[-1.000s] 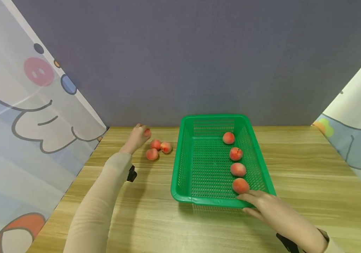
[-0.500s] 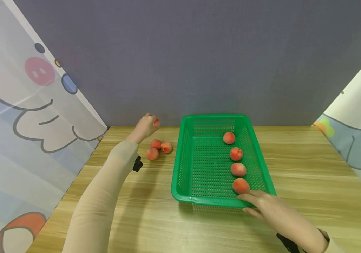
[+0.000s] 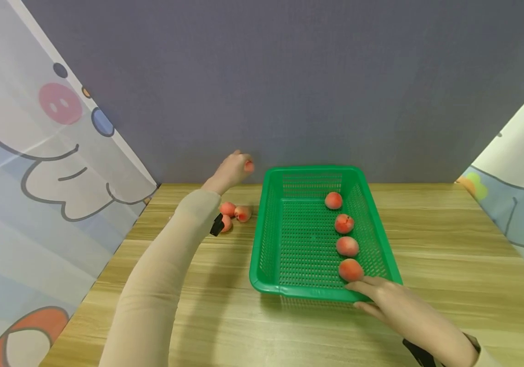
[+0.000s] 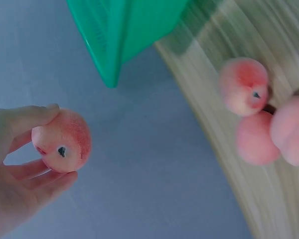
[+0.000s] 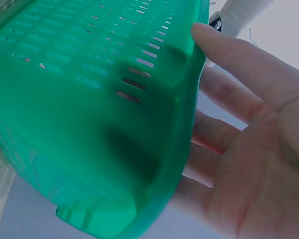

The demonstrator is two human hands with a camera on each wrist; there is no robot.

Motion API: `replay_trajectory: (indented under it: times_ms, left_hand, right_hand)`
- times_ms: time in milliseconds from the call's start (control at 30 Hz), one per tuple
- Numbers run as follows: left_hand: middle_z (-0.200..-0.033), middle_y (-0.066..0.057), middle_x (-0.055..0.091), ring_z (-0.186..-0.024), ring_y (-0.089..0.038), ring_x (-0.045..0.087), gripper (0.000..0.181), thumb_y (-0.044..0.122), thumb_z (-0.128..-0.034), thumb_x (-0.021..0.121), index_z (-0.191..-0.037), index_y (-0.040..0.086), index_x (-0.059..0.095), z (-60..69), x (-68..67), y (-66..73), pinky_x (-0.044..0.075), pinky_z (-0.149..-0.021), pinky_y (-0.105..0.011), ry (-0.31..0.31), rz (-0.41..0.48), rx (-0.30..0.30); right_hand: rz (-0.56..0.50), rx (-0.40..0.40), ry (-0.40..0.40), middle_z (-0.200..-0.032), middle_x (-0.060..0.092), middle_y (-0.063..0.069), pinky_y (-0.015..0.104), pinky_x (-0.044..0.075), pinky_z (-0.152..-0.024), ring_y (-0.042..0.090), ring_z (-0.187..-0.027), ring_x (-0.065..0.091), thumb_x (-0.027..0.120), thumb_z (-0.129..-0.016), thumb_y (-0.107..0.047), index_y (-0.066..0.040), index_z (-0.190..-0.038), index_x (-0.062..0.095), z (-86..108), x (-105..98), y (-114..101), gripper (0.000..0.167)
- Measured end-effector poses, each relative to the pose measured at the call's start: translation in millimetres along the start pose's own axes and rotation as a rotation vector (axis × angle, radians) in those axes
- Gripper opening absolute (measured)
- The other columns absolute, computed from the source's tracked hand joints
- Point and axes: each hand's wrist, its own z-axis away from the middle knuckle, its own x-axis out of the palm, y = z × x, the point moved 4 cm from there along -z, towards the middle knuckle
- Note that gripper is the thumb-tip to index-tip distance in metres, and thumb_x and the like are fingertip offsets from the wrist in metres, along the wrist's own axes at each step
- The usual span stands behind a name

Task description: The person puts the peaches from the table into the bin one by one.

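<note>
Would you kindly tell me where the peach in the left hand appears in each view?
Head: the held peach is just above and left of centre, in the left hand.
Left wrist: left of centre, in that hand.
Right wrist: not visible.
Shared landmark: the green basket, right of centre (head), at top (left wrist), at left (right wrist).

I see, through the head camera, a wood-grain table (image 3: 298, 334); on it stands a green basket (image 3: 310, 292), its near right corner at the right hand (image 3: 392, 302), and three clustered peaches (image 3: 243, 214) lie just nearward of the left hand (image 3: 229, 172)
</note>
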Motion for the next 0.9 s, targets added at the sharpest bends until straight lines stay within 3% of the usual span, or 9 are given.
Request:
replay_trajectory:
  times_ms: [333, 667, 900]
  left_hand:
    - [-0.105, -0.014, 0.057, -0.097, -0.025, 0.05, 0.026, 0.007, -0.0839, 0.054, -0.109, 0.001, 0.06, -18.1, 8.1, 36.3, 0.043, -0.081, -0.034, -0.059, -0.014, 0.027]
    - [-0.109, -0.012, 0.057, -0.1, -0.024, 0.051, 0.03, 0.008, -0.0843, 0.052, -0.114, 0.004, 0.058, -29.7, 28.9, 71.4, 0.043, -0.083, -0.032, -0.109, -0.03, 0.062]
    - [-0.11, -0.012, 0.057, -0.1, -0.024, 0.052, 0.031, 0.01, -0.0848, 0.055, -0.115, 0.004, 0.058, -33.5, 46.6, 88.4, 0.044, -0.082, -0.03, -0.13, -0.057, 0.091]
  right_hand:
    - [0.009, 0.009, -0.003, -0.096, 0.062, -0.002, 0.028, 0.05, -0.061, 0.015, -0.079, 0.061, 0.072, -0.07, -0.018, -0.013, -0.1, 0.063, 1.2, 0, 1, 0.031]
    - [0.011, 0.013, -0.021, -0.096, 0.062, 0.0, 0.03, 0.05, -0.061, 0.018, -0.08, 0.061, 0.072, -0.07, -0.018, -0.013, -0.101, 0.063, 0.9, 2, 3, 0.032]
    - [0.012, 0.018, -0.01, -0.096, 0.062, -0.002, 0.03, 0.05, -0.061, 0.016, -0.08, 0.061, 0.072, -0.07, -0.018, -0.013, -0.1, 0.063, 0.5, 0, 0, 0.032]
